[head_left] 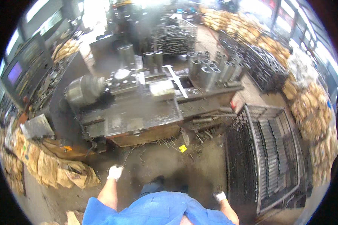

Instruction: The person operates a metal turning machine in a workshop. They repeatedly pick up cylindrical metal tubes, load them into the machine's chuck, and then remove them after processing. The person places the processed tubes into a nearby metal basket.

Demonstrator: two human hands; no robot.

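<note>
Head view, looking down past a blue shirt (154, 210) to the workshop floor (165, 165). Left hand (115, 172), in a whitish glove, hangs low at the person's side; the bare forearm runs down from it to the blue sleeve. Its grip looks loosely curled with nothing in it. Right hand (219, 195), also gloved, sits lower and closer to the body; only a small part shows, so I cannot tell how its grip stands, and nothing shows in it.

Nearest the right hand: a tall wire-mesh crate (268, 157), dark grey, standing just beside it on the floor. Inside lie long dark metal bars stacked in rows, lengthwise.

Nearest the left hand: crumpled brown paper sacks (60, 168) heaped on the floor to its left, near but apart. A small yellow tag (183, 148) lies on the floor among metal shavings ahead of both hands.

Further out, well apart from the hands: a grey lathe (131, 108) with a round chuck (84, 90) at its left end and a dirty flat bed. Behind it, upright grey steel tubes (214, 69) stand packed together on the machine's tabletop. A control panel with a screen (20, 71) is at far left. More mesh crates (259, 63) and piled tan sacks (311, 101) line the right side.
</note>
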